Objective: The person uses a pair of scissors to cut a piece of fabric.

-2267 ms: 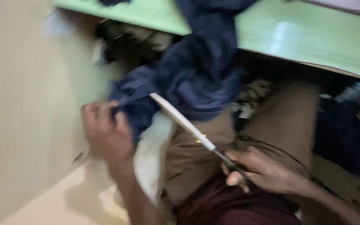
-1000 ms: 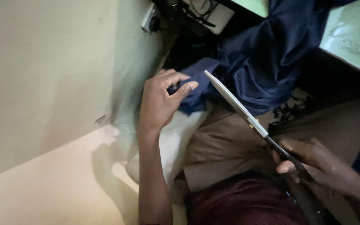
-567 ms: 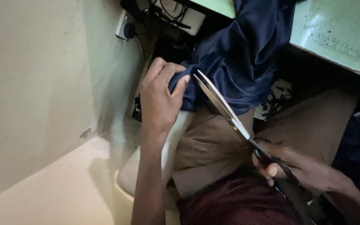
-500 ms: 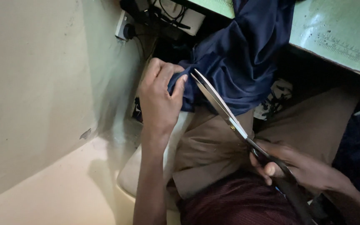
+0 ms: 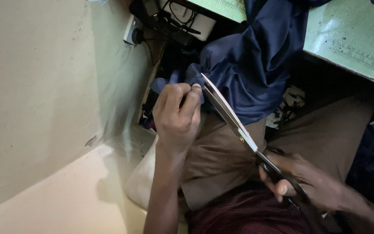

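The left hand (image 5: 176, 117) is pinching the navy cloth (image 5: 252, 65) taut; the right hand (image 5: 312, 186) is gripping the scissors (image 5: 239, 125), blades nearly closed just beside that grip; the next snip likely needs steady tension.

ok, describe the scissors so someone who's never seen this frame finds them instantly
Start at the green table along the top edge, where dark blue cloth hangs down over the person's brown-trousered lap. The scissors run diagonally across that lap, black handles in the right hand, tips meeting the cloth pinched by the left hand. Their long pale metal blades are the only bright, straight thing there.
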